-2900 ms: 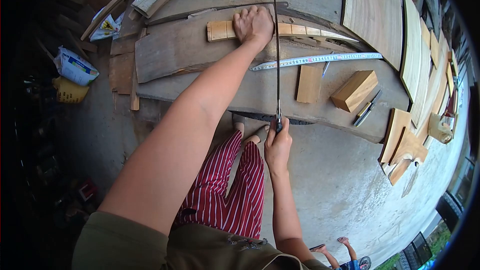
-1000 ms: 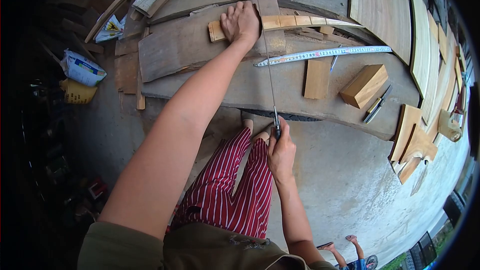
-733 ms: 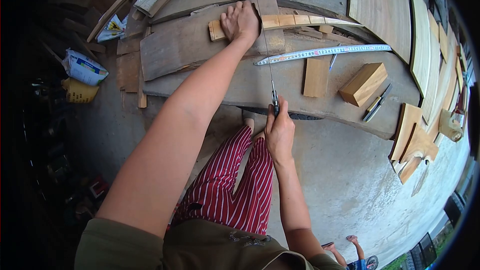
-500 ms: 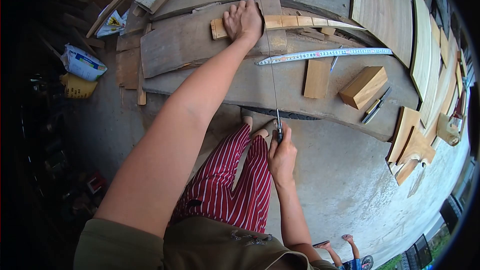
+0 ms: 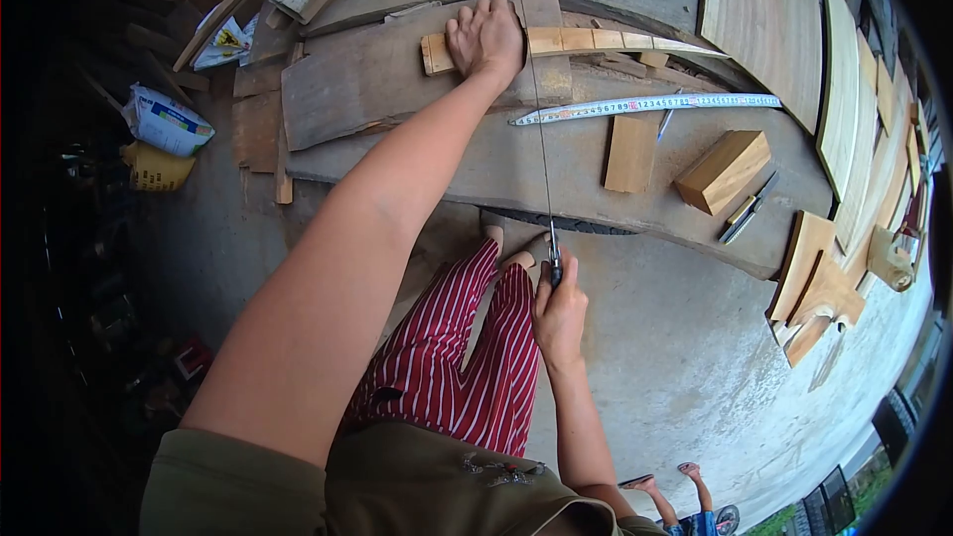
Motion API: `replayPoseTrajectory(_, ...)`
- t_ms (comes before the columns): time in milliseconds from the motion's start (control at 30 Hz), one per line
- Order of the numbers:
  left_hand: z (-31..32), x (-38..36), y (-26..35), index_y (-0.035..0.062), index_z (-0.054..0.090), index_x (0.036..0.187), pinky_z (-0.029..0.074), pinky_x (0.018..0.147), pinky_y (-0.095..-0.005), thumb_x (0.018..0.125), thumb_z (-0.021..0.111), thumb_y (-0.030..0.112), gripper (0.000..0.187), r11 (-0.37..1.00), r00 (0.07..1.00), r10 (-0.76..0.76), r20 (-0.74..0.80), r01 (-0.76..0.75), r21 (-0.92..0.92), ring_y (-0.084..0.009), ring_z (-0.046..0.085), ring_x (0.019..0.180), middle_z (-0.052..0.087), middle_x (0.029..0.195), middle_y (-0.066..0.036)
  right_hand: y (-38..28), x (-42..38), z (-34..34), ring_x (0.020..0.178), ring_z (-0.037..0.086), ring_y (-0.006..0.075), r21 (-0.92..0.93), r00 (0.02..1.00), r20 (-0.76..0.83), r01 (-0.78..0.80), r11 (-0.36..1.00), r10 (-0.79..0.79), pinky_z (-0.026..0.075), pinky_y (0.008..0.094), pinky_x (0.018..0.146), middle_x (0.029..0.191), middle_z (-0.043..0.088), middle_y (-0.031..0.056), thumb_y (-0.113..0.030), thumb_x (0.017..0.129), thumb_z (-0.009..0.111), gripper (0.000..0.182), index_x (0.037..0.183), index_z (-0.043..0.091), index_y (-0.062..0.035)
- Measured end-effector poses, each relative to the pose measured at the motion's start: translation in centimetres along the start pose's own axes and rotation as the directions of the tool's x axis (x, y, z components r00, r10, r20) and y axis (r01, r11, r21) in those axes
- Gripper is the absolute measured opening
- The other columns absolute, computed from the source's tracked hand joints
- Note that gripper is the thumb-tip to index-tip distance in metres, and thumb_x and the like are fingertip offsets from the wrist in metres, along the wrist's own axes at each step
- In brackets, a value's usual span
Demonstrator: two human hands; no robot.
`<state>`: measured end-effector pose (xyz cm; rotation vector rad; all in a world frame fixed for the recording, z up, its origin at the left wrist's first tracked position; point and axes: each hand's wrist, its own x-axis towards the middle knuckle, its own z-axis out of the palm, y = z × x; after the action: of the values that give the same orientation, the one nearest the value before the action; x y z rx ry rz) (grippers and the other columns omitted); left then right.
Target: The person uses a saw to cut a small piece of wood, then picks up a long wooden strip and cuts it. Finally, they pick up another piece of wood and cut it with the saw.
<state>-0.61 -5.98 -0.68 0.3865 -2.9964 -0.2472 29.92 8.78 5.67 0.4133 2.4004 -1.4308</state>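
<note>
My left hand (image 5: 485, 38) is closed over a long, curved, tapering wooden strip (image 5: 576, 41), near its wide left end, pressing it on a grey board (image 5: 367, 69). Dark lines cross the strip to the right of the hand. In my right hand (image 5: 561, 306) is the dark handle of a thin saw (image 5: 544, 154). Its narrow blade runs up across the strip, close beside the left hand's fingers. A measuring tape (image 5: 645, 105) lies stretched out to the right of the blade.
A flat wood piece (image 5: 629, 154), a thick wooden block (image 5: 723, 173) and pens (image 5: 748, 208) lie on the bench (image 5: 556, 174). Boards (image 5: 762, 30) stand at the right. Bags (image 5: 167, 122) are at the left. Another person's legs (image 5: 685, 496) show at the bottom right.
The view has shifted very slightly. Both hands keep their holds, and the blade stays across the strip beside my left hand.
</note>
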Motion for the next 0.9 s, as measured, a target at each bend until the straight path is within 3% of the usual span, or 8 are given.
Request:
replayPoseTrajectory(67,0.1,0.0,0.0,0.0120,0.061,0.101,0.039,0.091,-0.0372,0.096,0.042,0.023,0.023,0.999,1.000,0.030,0.005,-0.030,0.024,-0.0236,0.055,0.106,0.064,0.110,-0.004,-1.0,3.3,0.4,0.083,0.065,0.0467,-0.063,0.991,-0.039,0.128,0.990,-0.131,0.052,0.0523,0.066,0.092,0.066,0.0273,-0.006,0.092,0.056,0.038,0.128,0.046,-0.0049)
replayPoseTrajectory(200,-0.3,-0.1,-0.1,0.0118,0.061,0.103,0.039,0.091,-0.0373,0.096,0.042,0.021,0.023,0.999,0.999,0.031,0.018,-0.031,0.030,-0.0238,0.055,0.107,0.064,0.112,-0.004,-2.4,8.1,2.1,0.078,0.064,0.0468,-0.118,0.983,-0.074,0.160,0.980,-0.169,0.050,0.0533,0.064,0.087,0.065,0.0269,-0.010,0.093,0.056,0.031,0.123,0.048,-0.0038)
replayPoseTrajectory(233,-0.1,-0.2,0.1,0.0118,0.061,0.103,0.039,0.091,-0.0373,0.096,0.042,0.021,0.023,0.999,0.999,0.032,0.020,-0.033,0.028,-0.0238,0.055,0.107,0.064,0.112,-0.004,-2.0,7.8,2.0,0.079,0.064,0.0469,-0.111,0.979,-0.090,0.171,0.979,-0.181,0.050,0.0530,0.065,0.087,0.065,0.0275,-0.005,0.092,0.055,0.034,0.125,0.047,-0.0037)
replayPoseTrajectory(333,0.2,0.1,0.1,0.0121,0.063,0.102,0.039,0.091,-0.0373,0.097,0.042,0.024,0.024,0.999,1.000,0.012,0.011,-0.012,0.034,-0.0236,0.056,0.106,0.065,0.111,-0.004,-0.6,2.8,0.3,0.080,0.065,0.0457,-0.030,0.995,-0.027,0.098,0.995,-0.099,0.051,0.0516,0.066,0.089,0.066,0.0276,-0.001,0.090,0.054,0.038,0.127,0.046,-0.0019)
replayPoseTrajectory(433,0.5,0.0,0.0,0.0131,0.065,0.100,0.039,0.090,-0.0373,0.098,0.042,0.028,0.028,1.000,0.998,-0.004,-0.059,0.003,-0.009,-0.0232,0.056,0.104,0.066,0.107,-0.004,2.1,-2.4,-0.3,0.082,0.066,0.0440,-0.081,1.000,-0.011,0.028,0.996,-0.029,0.052,0.0502,0.067,0.092,0.066,0.0262,0.002,0.089,0.053,0.043,0.130,0.046,-0.0042)
replayPoseTrajectory(533,0.1,-0.1,0.1,0.0129,0.063,0.100,0.036,0.089,-0.0340,0.094,0.041,0.018,0.023,1.000,1.000,0.026,-0.016,-0.026,-0.005,-0.0205,0.053,0.100,0.062,0.103,-0.003,0.4,0.4,0.1,0.077,0.066,0.0445,-0.017,0.995,-0.042,0.085,0.996,-0.086,0.049,0.0465,0.062,0.080,0.063,0.0267,-0.004,0.096,0.053,0.032,0.126,0.047,-0.0008)
replayPoseTrajectory(667,0.3,-0.2,-0.1,0.0118,0.063,0.098,0.036,0.088,-0.0349,0.092,0.043,0.015,0.021,0.999,0.996,0.045,-0.076,-0.045,0.010,-0.0217,0.054,0.099,0.062,0.100,-0.004,-1.7,7.9,2.7,0.079,0.066,0.0440,-0.131,0.983,-0.068,0.160,0.978,-0.169,0.052,0.0506,0.067,0.091,0.066,0.0254,-0.002,0.091,0.052,0.039,0.130,0.046,-0.0039)
replayPoseTrajectory(900,0.2,0.0,0.3,0.0114,0.064,0.100,0.037,0.090,-0.0367,0.095,0.041,0.018,0.024,1.000,0.999,-0.002,-0.033,0.001,-0.029,-0.0231,0.055,0.104,0.064,0.109,-0.006,0.8,0.1,0.2,0.081,0.066,0.0449,-0.014,0.998,-0.022,0.056,0.998,-0.056,0.052,0.0513,0.066,0.089,0.066,0.0261,-0.005,0.092,0.053,0.034,0.125,0.049,-0.0031)
